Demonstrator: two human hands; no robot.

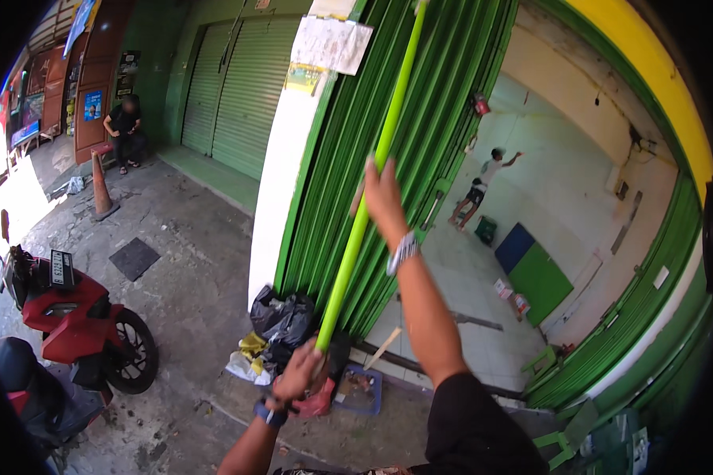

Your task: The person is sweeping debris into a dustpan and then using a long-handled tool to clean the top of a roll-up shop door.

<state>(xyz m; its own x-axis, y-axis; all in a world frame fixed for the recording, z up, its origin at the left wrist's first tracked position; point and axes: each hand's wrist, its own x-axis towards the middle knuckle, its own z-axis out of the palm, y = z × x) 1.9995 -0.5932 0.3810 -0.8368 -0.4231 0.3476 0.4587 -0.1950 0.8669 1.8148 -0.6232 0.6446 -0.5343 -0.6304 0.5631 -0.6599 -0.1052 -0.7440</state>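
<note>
A long lime-green pole (343,279) slants up in front of the green folding metal door (317,229). Its upper end reaches the top edge of the view. My left hand (297,374) is closed round the lower end of the pole. Higher up, my right hand (384,199) grips the same pole, with the arm stretched out. What the pole's far tip touches is hard to make out. Beside my left hand lie black plastic bags (284,317) and a blue plastic tray (359,389) with litter in it.
Through the doorway, a person (491,178) stands with an arm raised near green and blue boards (539,277). A red motorbike (75,317) is parked at left. Beyond it are an orange cone (101,186) and a seated person (125,131). A green stool (558,447) stands at lower right.
</note>
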